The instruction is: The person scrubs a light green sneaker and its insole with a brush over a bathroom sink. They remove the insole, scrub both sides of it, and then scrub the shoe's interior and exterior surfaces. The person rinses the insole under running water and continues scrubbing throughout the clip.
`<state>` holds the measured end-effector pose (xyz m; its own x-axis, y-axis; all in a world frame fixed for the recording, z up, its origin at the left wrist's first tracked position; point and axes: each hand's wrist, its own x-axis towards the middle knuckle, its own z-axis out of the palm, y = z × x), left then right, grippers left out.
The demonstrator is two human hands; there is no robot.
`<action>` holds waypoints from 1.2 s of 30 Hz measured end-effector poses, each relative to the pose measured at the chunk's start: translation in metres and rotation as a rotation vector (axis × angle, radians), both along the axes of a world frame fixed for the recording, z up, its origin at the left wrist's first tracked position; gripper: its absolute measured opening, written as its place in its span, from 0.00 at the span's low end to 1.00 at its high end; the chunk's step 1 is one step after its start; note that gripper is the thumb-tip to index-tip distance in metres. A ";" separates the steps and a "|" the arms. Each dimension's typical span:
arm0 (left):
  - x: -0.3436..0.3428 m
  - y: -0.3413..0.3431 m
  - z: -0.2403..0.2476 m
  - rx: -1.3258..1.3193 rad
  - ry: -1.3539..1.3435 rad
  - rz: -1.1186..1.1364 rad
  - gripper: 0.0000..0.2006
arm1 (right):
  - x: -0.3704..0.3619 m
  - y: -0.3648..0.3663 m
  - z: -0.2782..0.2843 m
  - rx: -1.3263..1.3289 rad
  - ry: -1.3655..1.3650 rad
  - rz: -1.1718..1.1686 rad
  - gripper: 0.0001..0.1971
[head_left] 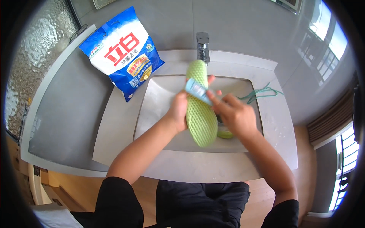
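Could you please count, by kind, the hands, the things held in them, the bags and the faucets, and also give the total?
Hands: 2 (left hand, right hand)
Held things: 2 (green sole-shaped piece, light blue tool)
Bags: 1 (blue and white bag)
Faucets: 1 (dark metallic faucet)
Total: 6

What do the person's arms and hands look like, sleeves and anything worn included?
Both the left hand and right hand are ungloved. The forearms and wrists look bare, without visible markings. Both sleeves are plain black and short, ending near the elbows.

basin point(155, 102) open leftward, faucet point(203, 46) blocking beyond
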<state>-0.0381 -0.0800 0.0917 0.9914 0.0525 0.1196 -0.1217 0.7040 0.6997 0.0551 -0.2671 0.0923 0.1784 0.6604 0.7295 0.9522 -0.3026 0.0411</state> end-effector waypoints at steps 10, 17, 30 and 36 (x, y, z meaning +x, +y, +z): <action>-0.001 0.019 -0.001 -0.181 0.004 0.199 0.34 | -0.020 0.020 -0.009 -0.028 0.241 0.071 0.23; 0.001 -0.011 0.025 0.112 0.163 0.585 0.52 | -0.042 0.024 0.000 -0.022 0.725 0.259 0.49; -0.001 0.028 0.014 0.511 0.217 0.607 0.18 | 0.043 -0.013 0.022 -0.009 1.106 0.001 0.30; 0.000 0.017 0.008 0.669 0.293 0.342 0.18 | 0.067 -0.059 0.059 -0.196 0.860 -0.199 0.28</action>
